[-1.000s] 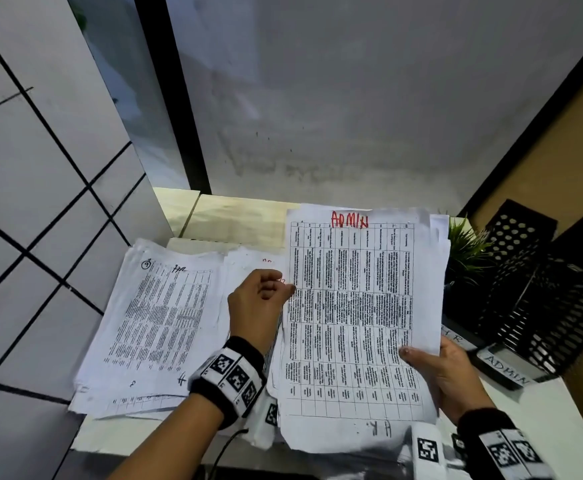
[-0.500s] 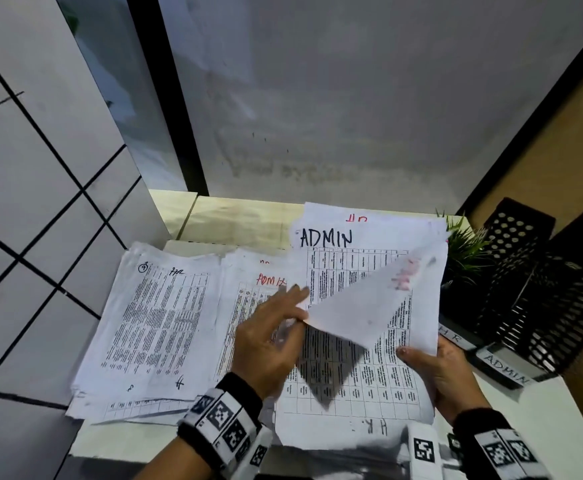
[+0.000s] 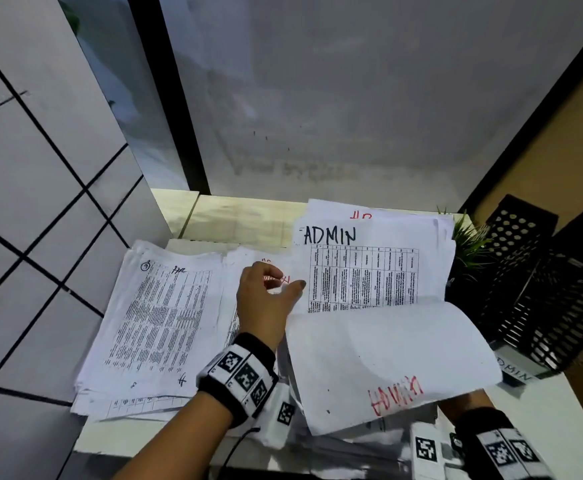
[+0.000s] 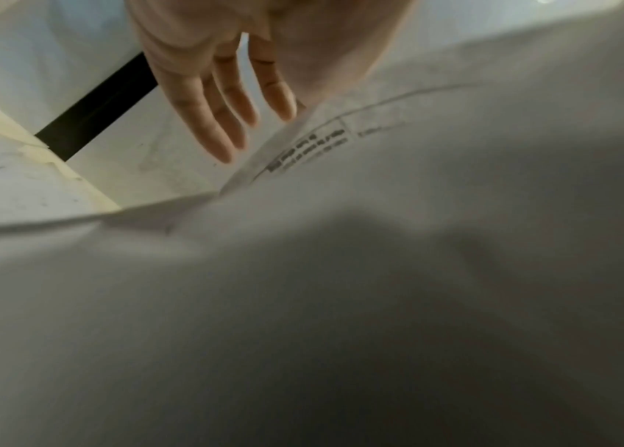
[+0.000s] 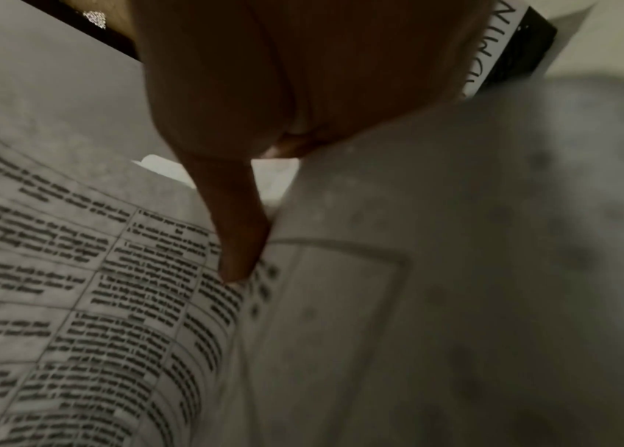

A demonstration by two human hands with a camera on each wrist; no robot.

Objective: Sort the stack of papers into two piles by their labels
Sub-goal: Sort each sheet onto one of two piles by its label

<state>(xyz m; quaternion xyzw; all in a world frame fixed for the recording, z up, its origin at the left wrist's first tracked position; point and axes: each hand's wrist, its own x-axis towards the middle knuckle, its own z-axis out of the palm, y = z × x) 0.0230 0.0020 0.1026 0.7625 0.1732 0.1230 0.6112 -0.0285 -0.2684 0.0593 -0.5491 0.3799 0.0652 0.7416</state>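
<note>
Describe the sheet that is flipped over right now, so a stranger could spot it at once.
Start at the black mesh file racks on the right; just left of them lies the paper stack topped by a black "ADMIN" sheet. The flipped sheet curls over that stack's near half, blank back up. Unlike its neighbours, its red ADMIN label shows through upside down.

Left hand (image 3: 265,299) hovers with fingers loosely extended; right hand (image 5: 295,90) sits low, one finger pointing down.

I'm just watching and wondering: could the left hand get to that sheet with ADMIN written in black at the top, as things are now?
Probably yes. The left hand is beside the black ADMIN sheet, whose top half lies uncovered. The flipped sheet covers only its lower half.
</note>
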